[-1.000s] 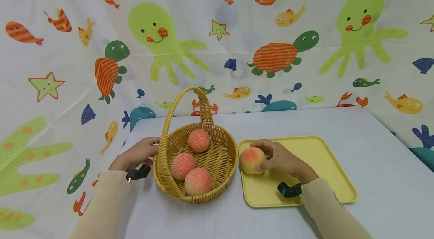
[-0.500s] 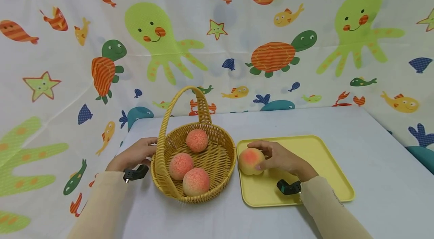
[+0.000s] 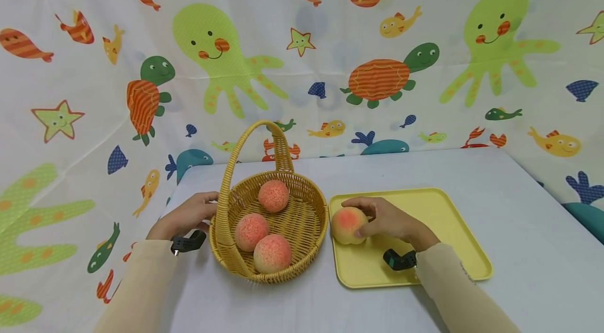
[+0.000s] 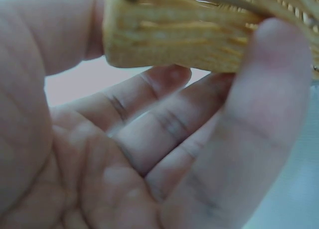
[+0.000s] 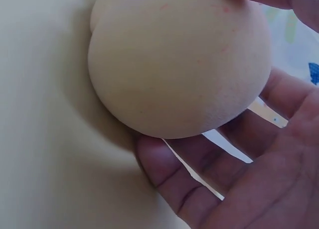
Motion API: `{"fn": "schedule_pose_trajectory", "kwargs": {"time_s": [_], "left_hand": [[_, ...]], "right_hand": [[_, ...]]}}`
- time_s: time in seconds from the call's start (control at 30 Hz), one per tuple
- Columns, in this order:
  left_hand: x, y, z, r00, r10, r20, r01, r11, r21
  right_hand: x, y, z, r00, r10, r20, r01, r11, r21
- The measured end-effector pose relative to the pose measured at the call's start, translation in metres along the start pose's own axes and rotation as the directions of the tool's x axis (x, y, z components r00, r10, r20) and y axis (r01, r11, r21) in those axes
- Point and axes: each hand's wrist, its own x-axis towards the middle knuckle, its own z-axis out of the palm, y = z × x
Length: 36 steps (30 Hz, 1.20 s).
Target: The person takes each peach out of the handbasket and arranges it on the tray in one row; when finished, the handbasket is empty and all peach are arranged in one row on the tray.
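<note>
In the head view my left hand is at the left side of a round wicker basket with a tall arched handle. In the left wrist view, its thumb and fingers grip a woven wicker part of this basket. Inside the basket lie three peaches, one at the back, one in the middle and one in front. My right hand holds a yellow peach with a red top at the left end of a yellow tray. In the right wrist view, curled fingers surround the peach.
Basket and tray stand side by side on a white-covered table, nearly touching. A cloth printed with sea animals hangs behind the table and along its left side. A small black device sits on each wrist.
The head view has shifted slightly, so everything appears a little farther left. Both hands keep their places on the basket and the peach.
</note>
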Motion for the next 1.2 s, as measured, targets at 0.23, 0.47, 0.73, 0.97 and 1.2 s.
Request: {"fn": "schedule_pose_trajectory", "kwargs": {"time_s": [0.23, 0.47, 0.73, 0.97, 1.2], "left_hand": [[-0.0005, 0.0014, 0.0004, 1.000, -0.012, 0.002, 0.012, 1.000, 0.004], [-0.0001, 0.0009, -0.0001, 1.000, -0.007, 0.000, 0.007, 1.000, 0.006], [0.0007, -0.0002, 0.0000, 1.000, -0.002, 0.003, 0.002, 1.000, 0.006], [-0.0005, 0.0013, 0.0007, 1.000, -0.009, -0.005, 0.009, 1.000, 0.014], [-0.0006, 0.0021, 0.0013, 1.000, -0.008, -0.006, 0.008, 1.000, 0.012]], "right_hand": [[-0.0001, 0.0006, 0.0035, 0.999, 0.007, -0.045, -0.008, 1.000, -0.018], [0.0015, 0.0042, 0.0056, 0.997, -0.018, -0.075, 0.016, 0.999, -0.037], [0.0021, 0.0060, 0.0078, 0.991, -0.003, -0.132, -0.008, 0.997, -0.081], [0.0013, 0.0059, 0.0093, 0.987, 0.012, -0.158, -0.026, 0.996, -0.091], [0.0013, 0.0059, 0.0100, 0.989, -0.011, -0.151, 0.000, 0.997, -0.074]]}}
